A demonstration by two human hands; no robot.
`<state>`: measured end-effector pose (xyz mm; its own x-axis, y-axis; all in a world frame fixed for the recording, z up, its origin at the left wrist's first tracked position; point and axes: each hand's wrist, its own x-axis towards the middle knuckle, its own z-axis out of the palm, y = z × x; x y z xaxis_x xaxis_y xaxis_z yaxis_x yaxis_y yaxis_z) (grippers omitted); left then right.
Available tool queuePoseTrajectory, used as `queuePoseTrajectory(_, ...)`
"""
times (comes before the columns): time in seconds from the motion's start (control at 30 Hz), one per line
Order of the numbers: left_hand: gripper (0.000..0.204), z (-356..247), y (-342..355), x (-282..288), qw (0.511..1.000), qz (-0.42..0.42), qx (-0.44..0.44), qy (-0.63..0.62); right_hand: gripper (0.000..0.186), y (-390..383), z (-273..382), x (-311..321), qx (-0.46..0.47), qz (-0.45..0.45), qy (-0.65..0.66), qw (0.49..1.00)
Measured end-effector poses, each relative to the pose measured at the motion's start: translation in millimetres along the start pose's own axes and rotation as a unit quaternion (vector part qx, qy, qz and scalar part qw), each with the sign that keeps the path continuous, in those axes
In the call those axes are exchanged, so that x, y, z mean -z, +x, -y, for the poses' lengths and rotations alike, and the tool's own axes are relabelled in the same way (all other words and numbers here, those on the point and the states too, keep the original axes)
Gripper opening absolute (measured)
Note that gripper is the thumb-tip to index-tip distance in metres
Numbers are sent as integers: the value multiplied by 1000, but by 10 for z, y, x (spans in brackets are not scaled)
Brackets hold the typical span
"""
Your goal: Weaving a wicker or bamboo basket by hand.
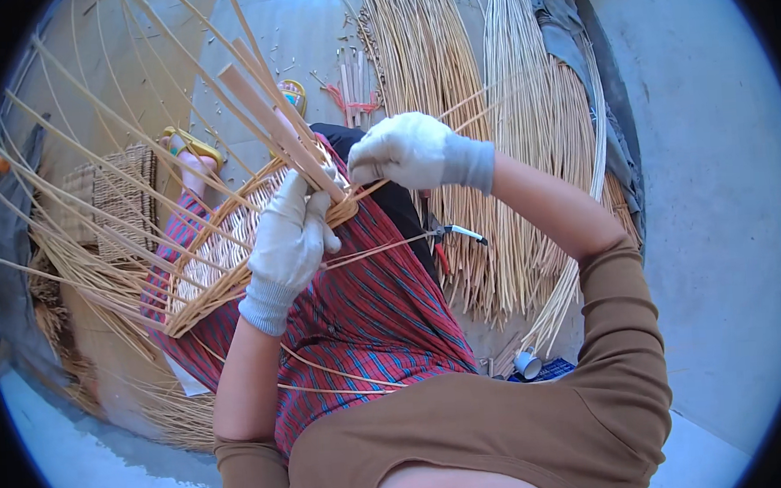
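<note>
The plaid skirt [367, 307] carries the basket [231, 243]. Above its rim, left hand [289, 240] clamps flat stakes [279, 130]; right hand [416, 150] pinches a strand [480, 102], which could snap if bent sharply.

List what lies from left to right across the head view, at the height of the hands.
Finished woven basket → half-woven basket on the lap → left hand → right hand → bundle of cane rods → grey floor.
</note>
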<state>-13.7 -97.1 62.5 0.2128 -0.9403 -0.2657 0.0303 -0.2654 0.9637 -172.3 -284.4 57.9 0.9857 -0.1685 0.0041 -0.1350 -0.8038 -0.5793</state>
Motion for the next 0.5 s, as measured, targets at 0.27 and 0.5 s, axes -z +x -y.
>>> queuePoseTrajectory(0.27,36,-88,-24,-88,997,-4,40,62,40,-208,255,70,-22,40,-76,996)
queuePoseTrajectory(0.5,35,260,35,-115,991,-58,-101,61,23,37,2,113,-13,142,4,990)
